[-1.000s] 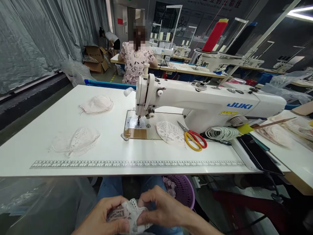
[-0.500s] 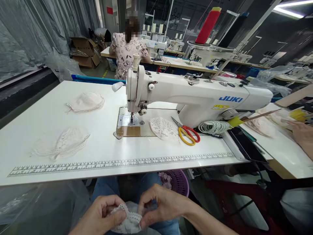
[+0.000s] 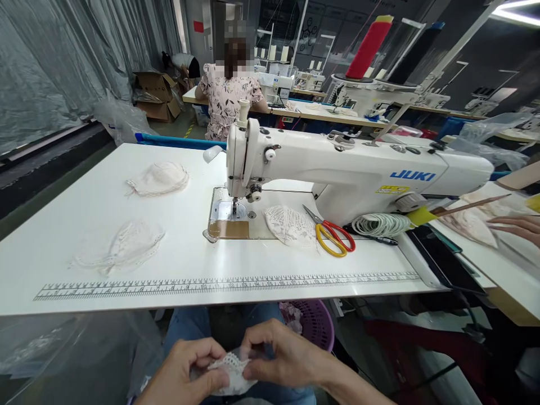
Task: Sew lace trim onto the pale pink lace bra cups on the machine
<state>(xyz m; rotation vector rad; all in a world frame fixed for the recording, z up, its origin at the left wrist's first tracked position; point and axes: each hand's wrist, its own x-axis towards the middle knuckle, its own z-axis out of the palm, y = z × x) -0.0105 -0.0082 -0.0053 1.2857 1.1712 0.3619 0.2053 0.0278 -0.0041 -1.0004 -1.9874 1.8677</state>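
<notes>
Over my lap, below the table edge, a small white lace piece [image 3: 234,376] is pinched between both hands. My left hand [image 3: 194,368] grips its left side with thumb and fingers. On its right side, my right hand [image 3: 278,354] has thumb and fingertips closed on the fabric. Part of the piece is hidden behind the fingers. On the table ahead stands a white sewing machine [image 3: 346,160]. A lace cup piece [image 3: 289,225] lies by its needle plate, beside scissors [image 3: 337,239] with red and yellow handles.
Two pale lace pieces, one nearer [image 3: 137,244] and one farther [image 3: 162,179], lie on the table's left. A purple basket [image 3: 323,326] stands below. Coiled cord [image 3: 379,225] and a dark tablet-like object [image 3: 447,259] lie right. Another person's hand [image 3: 521,225] touches fabric there.
The view has shifted slightly, so the table sits farther right. The lace between my hands has turned and looks flatter. At the right, the other person's hand now rests over the fabric.
</notes>
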